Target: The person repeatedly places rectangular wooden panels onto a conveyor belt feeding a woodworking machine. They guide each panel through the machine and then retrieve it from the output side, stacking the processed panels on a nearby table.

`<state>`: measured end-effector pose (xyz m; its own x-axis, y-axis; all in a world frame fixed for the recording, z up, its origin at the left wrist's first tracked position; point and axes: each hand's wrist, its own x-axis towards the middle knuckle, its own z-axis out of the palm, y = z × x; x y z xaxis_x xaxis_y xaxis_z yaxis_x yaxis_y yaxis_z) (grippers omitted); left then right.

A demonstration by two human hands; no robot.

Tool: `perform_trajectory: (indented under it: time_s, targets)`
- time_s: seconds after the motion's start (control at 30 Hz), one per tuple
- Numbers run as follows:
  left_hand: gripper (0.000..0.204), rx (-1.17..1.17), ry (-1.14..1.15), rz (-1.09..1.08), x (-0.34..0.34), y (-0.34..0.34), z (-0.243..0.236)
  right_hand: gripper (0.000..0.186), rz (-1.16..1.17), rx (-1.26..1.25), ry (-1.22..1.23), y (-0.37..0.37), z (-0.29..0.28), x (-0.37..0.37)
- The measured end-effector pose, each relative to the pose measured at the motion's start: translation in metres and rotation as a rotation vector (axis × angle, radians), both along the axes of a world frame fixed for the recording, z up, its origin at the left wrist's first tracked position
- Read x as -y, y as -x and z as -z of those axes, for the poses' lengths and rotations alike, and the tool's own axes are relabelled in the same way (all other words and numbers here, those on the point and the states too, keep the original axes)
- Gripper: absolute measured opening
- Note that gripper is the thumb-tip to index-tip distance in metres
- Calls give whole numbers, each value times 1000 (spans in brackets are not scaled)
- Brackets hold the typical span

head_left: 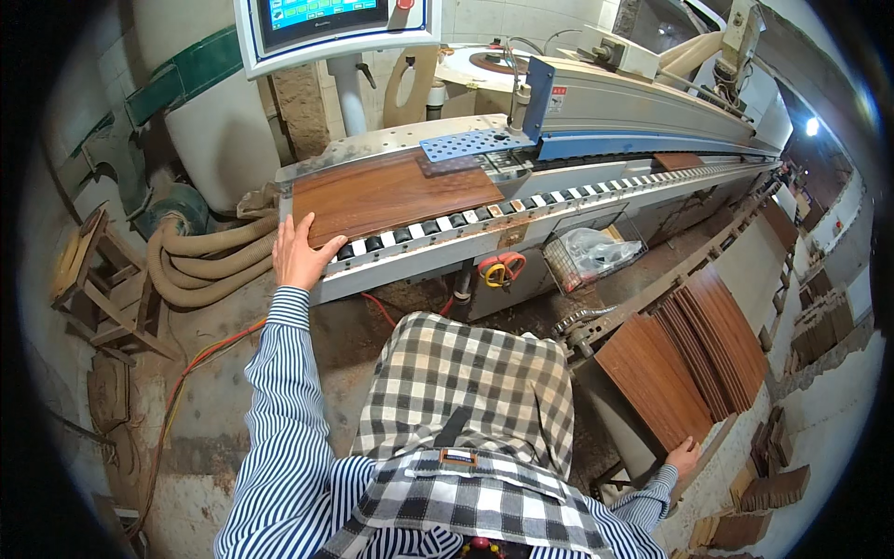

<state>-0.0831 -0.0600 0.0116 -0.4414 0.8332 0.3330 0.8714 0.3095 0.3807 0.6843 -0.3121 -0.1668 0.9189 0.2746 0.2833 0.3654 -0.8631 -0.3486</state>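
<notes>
A brown wood-grain board (391, 196) lies flat on the machine's feed table, its front edge along the roller track (447, 222). My left hand (304, 253) is at the board's near left corner, fingers spread and thumb out along the edge. To my right, a second brown board (652, 377) lies on top at the near end of a row of overlapping boards. My right hand (684, 456) holds this board's near corner, with the fingertips on top; its thumb is hidden.
A blue perforated plate (475, 144) covers the feed table before the long machine beam (643, 112). A control screen (321, 19) stands behind. Below the track are red and yellow tape rolls (503, 270) and a wire basket (591, 261). Ribbed hoses (200, 265) lie left.
</notes>
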Motion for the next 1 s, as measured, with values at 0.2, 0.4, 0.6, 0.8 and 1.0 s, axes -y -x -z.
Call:
perform_trajectory:
  time_s: [0.2, 0.4, 0.6, 0.8, 1.0]
  targets:
    - [78, 54, -95, 70, 1, 8, 9, 51, 9, -28, -45, -3, 3, 2]
    - [75, 132, -200, 133, 5, 18, 19, 49, 18, -28, -58, -1, 0, 2]
    - [75, 143, -213, 141, 5, 19, 21, 48, 28, -43, -60, 6, -6, 1]
    - [72, 154, -201, 135, 6, 17, 19, 48, 45, -63, -43, 8, -8, 0]
    - [71, 192, -181, 181, 6, 23, 20, 50, 38, -38, -11, 0, 0, 3]
